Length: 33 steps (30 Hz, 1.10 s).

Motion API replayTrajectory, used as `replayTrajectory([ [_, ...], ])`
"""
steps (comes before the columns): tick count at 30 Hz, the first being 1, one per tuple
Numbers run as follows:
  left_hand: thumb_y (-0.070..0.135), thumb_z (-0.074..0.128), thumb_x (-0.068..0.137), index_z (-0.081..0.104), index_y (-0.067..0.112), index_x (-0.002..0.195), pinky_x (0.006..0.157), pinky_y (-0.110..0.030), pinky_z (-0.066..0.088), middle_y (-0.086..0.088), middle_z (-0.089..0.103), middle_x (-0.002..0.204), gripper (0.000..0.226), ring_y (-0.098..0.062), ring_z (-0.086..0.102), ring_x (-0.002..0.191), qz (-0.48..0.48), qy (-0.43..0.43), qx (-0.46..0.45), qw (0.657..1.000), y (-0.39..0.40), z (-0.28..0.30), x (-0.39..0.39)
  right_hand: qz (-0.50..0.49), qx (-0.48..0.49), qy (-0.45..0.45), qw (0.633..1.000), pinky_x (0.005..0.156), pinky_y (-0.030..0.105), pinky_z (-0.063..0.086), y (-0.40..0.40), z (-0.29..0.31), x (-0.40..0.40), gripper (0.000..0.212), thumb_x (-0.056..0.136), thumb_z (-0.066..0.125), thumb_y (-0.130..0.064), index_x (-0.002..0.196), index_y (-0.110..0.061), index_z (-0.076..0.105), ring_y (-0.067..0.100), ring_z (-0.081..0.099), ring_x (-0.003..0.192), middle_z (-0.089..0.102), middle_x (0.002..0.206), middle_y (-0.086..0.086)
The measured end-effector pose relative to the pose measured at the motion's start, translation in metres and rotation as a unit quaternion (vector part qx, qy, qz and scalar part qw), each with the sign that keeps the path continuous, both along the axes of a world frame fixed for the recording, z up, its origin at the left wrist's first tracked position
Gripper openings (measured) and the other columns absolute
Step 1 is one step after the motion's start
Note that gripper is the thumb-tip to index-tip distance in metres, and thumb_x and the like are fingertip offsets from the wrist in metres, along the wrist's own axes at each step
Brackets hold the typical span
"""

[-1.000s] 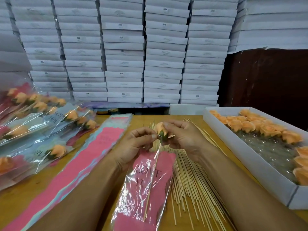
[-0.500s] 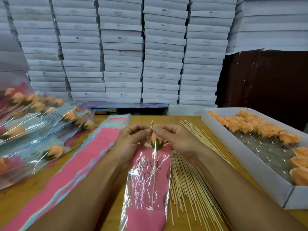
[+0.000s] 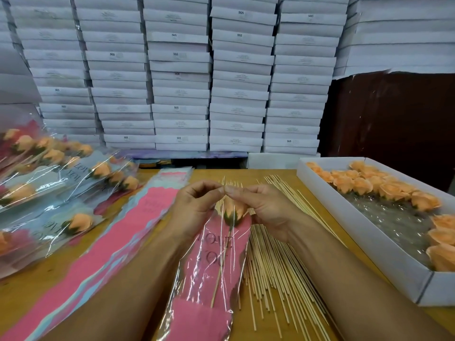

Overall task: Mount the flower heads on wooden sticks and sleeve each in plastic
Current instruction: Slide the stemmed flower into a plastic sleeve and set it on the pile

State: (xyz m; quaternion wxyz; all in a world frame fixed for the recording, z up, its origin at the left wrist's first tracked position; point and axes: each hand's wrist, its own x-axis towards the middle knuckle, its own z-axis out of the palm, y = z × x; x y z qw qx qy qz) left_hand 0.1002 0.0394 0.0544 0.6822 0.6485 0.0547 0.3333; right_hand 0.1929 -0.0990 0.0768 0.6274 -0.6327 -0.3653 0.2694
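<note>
Orange flower head (image 3: 232,210) on its wooden stick (image 3: 220,268), both inside the pink-printed plastic sleeve (image 3: 211,274), centre of tabletop (image 3: 29,286). Left hand (image 3: 194,207) and right hand (image 3: 267,209) each have a closed pinch grip on the sleeve's top edge, fingertips nearly meeting above the flower. Loose sticks (image 3: 273,267) just right of sleeve. Empty sleeves stack (image 3: 103,252) left, finished roses (image 3: 56,173) far left. White tray (image 3: 364,244) of flower heads right.
</note>
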Motion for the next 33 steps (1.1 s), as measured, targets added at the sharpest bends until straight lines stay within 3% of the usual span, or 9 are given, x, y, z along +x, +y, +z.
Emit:
replayTrajectory([
  [2,0.002,0.067,0.088,0.072,0.014,0.08,0.071,-0.036,0.043,-0.001,0.06,0.069,0.016,-0.02,0.051,0.07,0.006,-0.006,-0.016,1.0,0.0,-0.001,0.001,-0.013,0.015,0.005,1.0,0.053,0.024,0.052,0.0,0.0,0.001,0.053,0.067,0.085,-0.04,0.094,0.003,0.073,0.016,0.066,0.061,0.069,0.067,0.001],
  [6,0.009,0.075,0.075,0.073,0.014,0.08,0.074,-0.04,0.045,-0.012,0.062,0.081,0.006,-0.026,0.054,0.074,-0.011,-0.011,-0.063,0.998,-0.005,0.0,0.002,-0.028,0.025,-0.004,0.999,0.053,0.02,0.049,0.0,0.0,0.003,0.009,0.084,0.079,-0.017,0.084,-0.011,0.072,0.007,0.065,0.062,0.071,0.071,-0.004],
  [13,0.036,0.079,0.071,0.051,0.014,0.136,0.069,-0.028,0.059,-0.016,0.061,0.129,0.074,-0.028,0.066,0.11,-0.045,0.09,-0.094,0.99,0.001,0.0,0.002,-0.097,0.061,0.01,0.993,0.062,0.028,0.052,-0.005,0.003,0.015,0.01,0.089,0.072,-0.013,0.08,-0.014,0.07,0.012,0.067,0.069,0.075,0.079,0.002],
  [16,0.044,0.084,0.073,0.065,-0.003,0.12,0.089,-0.05,0.056,-0.033,0.065,0.116,0.07,-0.038,0.068,0.096,-0.115,0.137,-0.103,0.979,-0.002,-0.003,-0.002,-0.141,0.087,0.029,0.986,0.063,0.029,0.05,-0.008,0.004,0.023,0.012,0.091,0.067,-0.01,0.08,-0.013,0.07,0.013,0.065,0.072,0.075,0.081,0.003],
  [20,0.042,0.083,0.067,0.079,0.005,0.098,0.06,-0.023,0.055,-0.011,0.075,0.086,0.049,-0.018,0.068,0.068,-0.17,0.194,-0.043,0.965,-0.004,-0.003,-0.008,-0.208,0.122,0.063,0.968,0.058,0.026,0.047,-0.012,0.004,0.035,0.009,0.091,0.069,-0.01,0.082,-0.009,0.07,0.013,0.062,0.07,0.073,0.081,0.003],
  [26,0.011,0.077,0.075,0.076,0.0,0.088,0.061,-0.029,0.059,-0.016,0.074,0.081,0.017,-0.021,0.073,0.066,-0.28,0.256,-0.039,0.924,-0.004,0.001,-0.015,-0.282,0.141,0.093,0.945,0.074,0.038,0.051,-0.012,0.0,0.047,0.007,0.091,0.073,-0.01,0.085,-0.01,0.068,0.023,0.062,0.083,0.07,0.1,0.019],
  [28,0.004,0.074,0.076,0.077,-0.001,0.087,0.063,-0.03,0.06,-0.018,0.075,0.083,0.013,-0.024,0.074,0.07,-0.303,0.253,-0.045,0.918,-0.004,0.001,-0.015,-0.28,0.144,0.093,0.945,0.079,0.039,0.054,-0.01,-0.001,0.046,0.015,0.091,0.074,-0.015,0.103,-0.008,0.069,0.022,0.065,0.09,0.071,0.112,0.019],
  [31,-0.001,0.074,0.077,0.077,0.001,0.086,0.061,-0.03,0.06,-0.018,0.075,0.082,0.01,-0.024,0.075,0.068,-0.293,0.217,-0.068,0.929,-0.004,0.0,-0.014,-0.288,0.102,0.074,0.949,0.089,0.043,0.059,-0.008,-0.001,0.044,0.06,0.095,0.069,-0.033,0.146,-0.013,0.044,0.022,0.068,0.102,0.063,0.122,0.006],
  [33,-0.001,0.074,0.076,0.078,0.003,0.085,0.059,-0.031,0.059,-0.018,0.075,0.081,0.011,-0.024,0.074,0.066,-0.255,0.178,-0.096,0.946,-0.003,0.001,-0.013,-0.304,0.045,0.028,0.951,0.081,0.04,0.062,-0.008,0.0,0.039,0.06,0.099,0.061,-0.039,0.149,-0.012,0.041,0.016,0.065,0.093,0.06,0.11,-0.003],
])
